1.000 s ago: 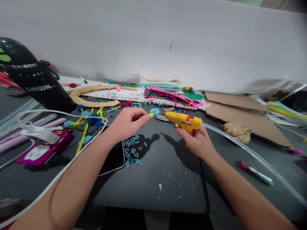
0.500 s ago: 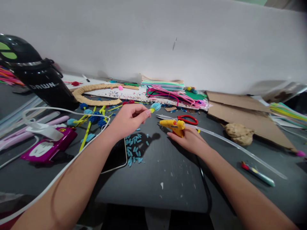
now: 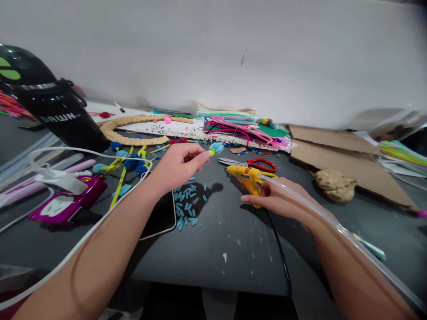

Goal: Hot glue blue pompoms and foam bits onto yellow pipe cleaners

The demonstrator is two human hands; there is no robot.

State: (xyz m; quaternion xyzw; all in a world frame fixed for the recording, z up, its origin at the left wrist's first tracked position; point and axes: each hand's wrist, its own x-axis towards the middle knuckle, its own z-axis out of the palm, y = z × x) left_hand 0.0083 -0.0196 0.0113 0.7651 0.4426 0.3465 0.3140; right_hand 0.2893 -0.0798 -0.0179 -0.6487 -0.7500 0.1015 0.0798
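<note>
blue flower [image 3: 216, 148] pinched in left hand [image 3: 182, 166]; yellow glue gun [image 3: 248, 177] grasped in right hand [image 3: 278, 198], near red-handled scissors [image 3: 262, 165]

The dark gray table [image 3: 230, 266] carries a black DAWN bottle [image 3: 63, 111], a magenta power strip [image 3: 71, 215], a dark touchscreen device [image 3: 163, 218], light-blue petal-shaped pieces [image 3: 187, 206] scattered beside it, red-handled scissors [image 3: 233, 162], brown cardboard sheets [image 3: 336, 162] and a speckled white sheet [image 3: 180, 130]

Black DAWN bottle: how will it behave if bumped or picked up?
The black DAWN bottle looks tall for its width, so a push high up would probably tip it rather than slide it. Its round body may roll once down. The shiny surface could be slippery; the loop by the lid may help grip. Its fill, hence weight, can't be seen.
</note>
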